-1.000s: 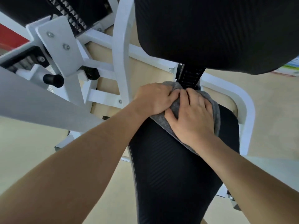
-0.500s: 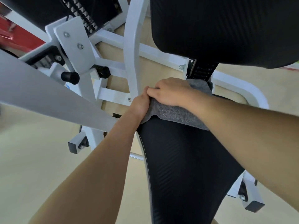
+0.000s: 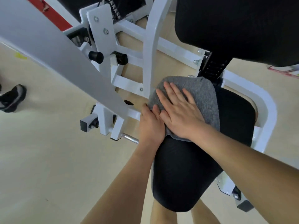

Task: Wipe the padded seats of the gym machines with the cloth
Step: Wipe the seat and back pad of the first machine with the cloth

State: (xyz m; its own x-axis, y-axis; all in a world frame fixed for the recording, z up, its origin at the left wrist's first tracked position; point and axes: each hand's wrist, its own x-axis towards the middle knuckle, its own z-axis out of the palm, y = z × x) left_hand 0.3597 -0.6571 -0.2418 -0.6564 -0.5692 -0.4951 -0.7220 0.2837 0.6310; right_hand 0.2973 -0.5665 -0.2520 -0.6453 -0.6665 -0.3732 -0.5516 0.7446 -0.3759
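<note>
Nothing legible in this shot.
No readable text, brand or number on the white frame (image 3: 150, 50) or the black seat (image 3: 182, 167); the coloured sheet (image 3: 293, 71) at the right edge is too blurred.

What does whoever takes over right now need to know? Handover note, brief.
Right hand: flat, fingers spread, pressing the grey cloth on the black padded seat.
Left hand: at the cloth's left edge, over the seat's side; grip unclear.
Cloth covers the seat's far end, below the back pad.
Done: not visible which parts are wiped.
Left: likely the seat's near half.
</note>
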